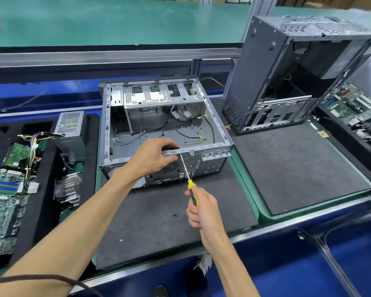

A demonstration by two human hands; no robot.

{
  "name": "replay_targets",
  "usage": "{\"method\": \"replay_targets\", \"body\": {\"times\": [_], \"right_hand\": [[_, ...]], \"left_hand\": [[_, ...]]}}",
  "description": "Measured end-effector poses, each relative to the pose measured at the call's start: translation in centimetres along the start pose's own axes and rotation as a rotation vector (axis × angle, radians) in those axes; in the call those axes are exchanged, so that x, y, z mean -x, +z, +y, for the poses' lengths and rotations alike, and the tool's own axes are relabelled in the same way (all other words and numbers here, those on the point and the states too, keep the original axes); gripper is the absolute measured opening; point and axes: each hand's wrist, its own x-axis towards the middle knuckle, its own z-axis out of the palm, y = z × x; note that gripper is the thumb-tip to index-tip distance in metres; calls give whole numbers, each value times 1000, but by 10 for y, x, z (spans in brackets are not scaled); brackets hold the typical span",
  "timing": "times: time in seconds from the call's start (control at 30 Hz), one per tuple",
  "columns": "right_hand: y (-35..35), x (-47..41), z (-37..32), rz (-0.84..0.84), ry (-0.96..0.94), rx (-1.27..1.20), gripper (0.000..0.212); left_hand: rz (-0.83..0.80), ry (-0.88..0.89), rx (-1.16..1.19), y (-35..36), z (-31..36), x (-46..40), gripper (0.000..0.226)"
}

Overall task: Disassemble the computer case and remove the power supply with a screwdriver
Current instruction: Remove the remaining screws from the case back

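Two bare forearms showing, no sleeves showing, left hand (pixel 153 156) and right hand (pixel 202 209) wearing no gloves or rings, thin dark cord (pixel 41 277) lying across left forearm, dark shoe (pixel 160 291) showing below bench edge

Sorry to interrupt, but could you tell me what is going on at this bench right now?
A person is taking apart an open computer case that lies on a dark foam mat. The left hand grips the case's near top edge, over the rear fan grille. The right hand holds a yellow-handled screwdriver, tip at the rear panel just under that edge. A power supply already stands to the left, and a small black screw lies on the mat.
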Motion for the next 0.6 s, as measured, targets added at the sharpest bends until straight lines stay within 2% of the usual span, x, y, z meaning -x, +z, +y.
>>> {"method": "replay_targets", "body": {"times": [0.2, 0.3, 0.37, 0.53, 0.6], "right_hand": [[3, 1, -1, 15, 37, 3, 27], [4, 2, -3, -11, 82, -77, 27], [3, 4, -5, -72, 161, -244, 27], [5, 8, -6, -437, 515, -1037, 20], [12, 10, -10, -423, 547, -1081, 22]], "left_hand": [[14, -5, -9, 1, -1, 1, 30], [19, -8, -10, 1, -1, 2, 29], [19, -10, -8, 2, 0, 2, 29], [39, -1, -44, 3, 1, 2, 28], [46, 3, -52, 4, 1, 2, 27]]}}
